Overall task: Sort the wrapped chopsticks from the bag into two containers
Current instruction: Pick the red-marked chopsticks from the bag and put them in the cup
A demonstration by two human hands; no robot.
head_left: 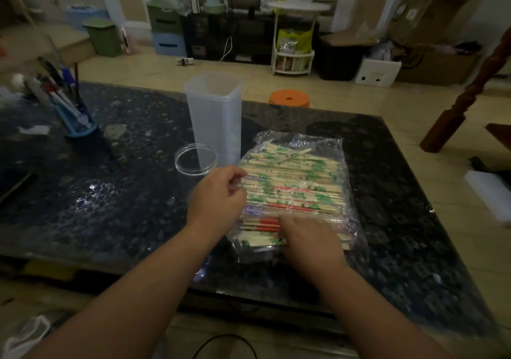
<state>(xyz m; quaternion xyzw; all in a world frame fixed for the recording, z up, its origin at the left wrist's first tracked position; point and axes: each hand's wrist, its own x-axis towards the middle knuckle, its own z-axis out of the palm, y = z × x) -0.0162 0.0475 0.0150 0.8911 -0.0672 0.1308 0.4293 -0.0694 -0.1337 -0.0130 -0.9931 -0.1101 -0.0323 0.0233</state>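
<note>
A clear plastic bag [318, 144] lies flat on the dark table, full of wrapped chopsticks [298, 181] with green and red print. My left hand [218, 195] pinches the bag's left edge with curled fingers. My right hand [309, 241] presses on the bag's near end, fingers over red-printed wrappers. A tall translucent square container [214, 115] stands upright just behind the bag's left corner. A low clear round jar [195, 159] sits in front of that container, to the left of my left hand.
A blue holder [77, 120] stuffed with pens stands at the table's far left. The dark speckled table [110, 192] extends wide around the bag. An orange stool [289, 98] sits on the floor beyond the far edge. A wooden post [470, 90] leans at right.
</note>
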